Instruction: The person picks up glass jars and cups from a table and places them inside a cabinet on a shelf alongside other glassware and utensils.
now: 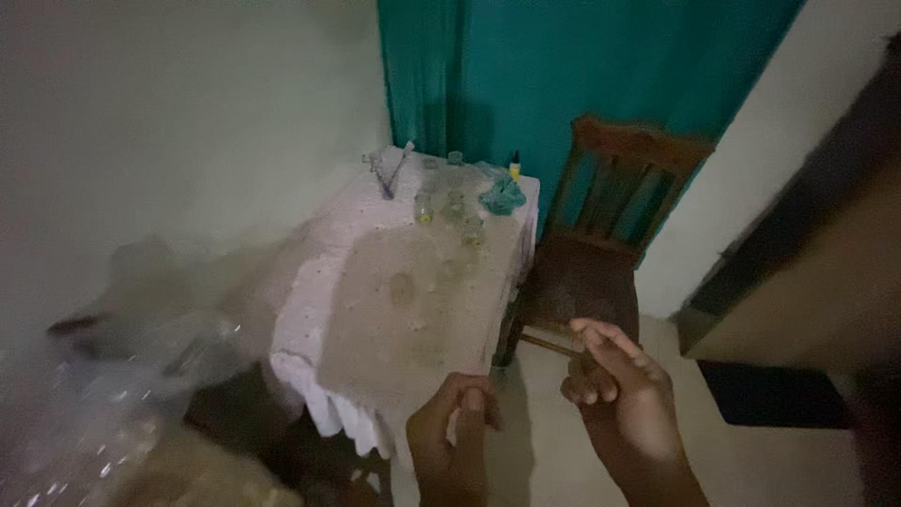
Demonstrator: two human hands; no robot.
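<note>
Both bare hands curl loosely, left [450, 432] and right [615, 380], holding nothing discernible; beyond them a white lacy cloth-covered counter [319, 319] bears small blurred glass jars [450, 207].

both hands are bare: the left hand [452, 437] and right hand [621, 390] show no gloves, rings or watch. the forearms are bare too, with no sleeve showing down to the near edge.

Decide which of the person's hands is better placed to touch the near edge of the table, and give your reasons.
Left, probably. The left hand is curled right at the near edge of the table; the right hand hangs off to the side, nearer the chair.
</note>
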